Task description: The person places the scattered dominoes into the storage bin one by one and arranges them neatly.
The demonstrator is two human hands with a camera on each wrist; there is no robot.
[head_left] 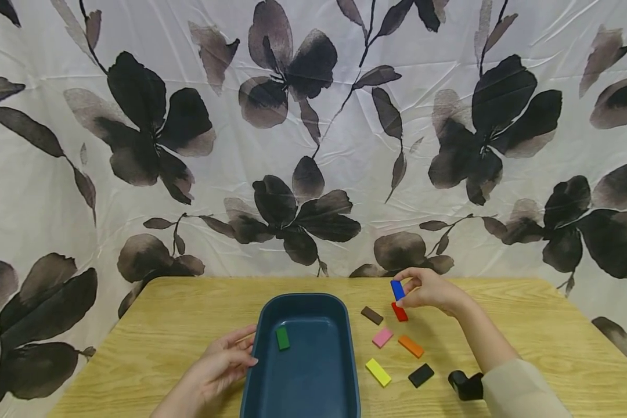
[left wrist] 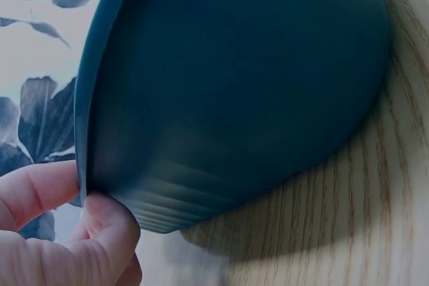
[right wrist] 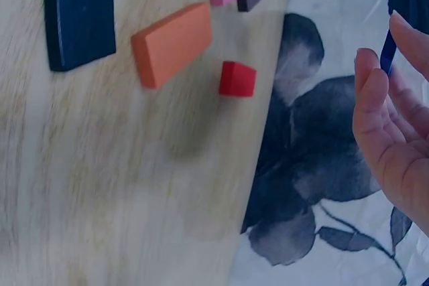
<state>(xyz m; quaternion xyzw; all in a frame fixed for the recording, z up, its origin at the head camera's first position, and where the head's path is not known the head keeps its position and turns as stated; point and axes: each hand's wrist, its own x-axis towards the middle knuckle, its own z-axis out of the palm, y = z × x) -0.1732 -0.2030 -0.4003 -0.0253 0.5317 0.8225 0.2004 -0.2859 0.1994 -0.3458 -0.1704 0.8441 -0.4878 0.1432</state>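
My right hand (head_left: 431, 290) pinches a blue block (head_left: 397, 289) between thumb and fingers, raised near the table's far edge. In the head view a red block (head_left: 400, 312) appears just below it. The right wrist view shows the blue block (right wrist: 387, 53) nearly edge-on, partly covered by fingers. At the left side of a dark blue tray (head_left: 308, 377), my left hand (head_left: 224, 363) pinches the rim with thumb and fingers. Inside the tray lies a green block (head_left: 283, 338). The left wrist view shows mostly the tray's outer wall (left wrist: 234, 78).
Right of the tray lie brown (head_left: 372, 315), pink (head_left: 382, 337), orange (head_left: 410, 346), yellow (head_left: 378, 373) and black (head_left: 421, 375) blocks on the wooden table (head_left: 188, 302). A black object (head_left: 466, 385) is beside the right sleeve (head_left: 522, 389). Floral cloth (head_left: 313, 145) hangs behind.
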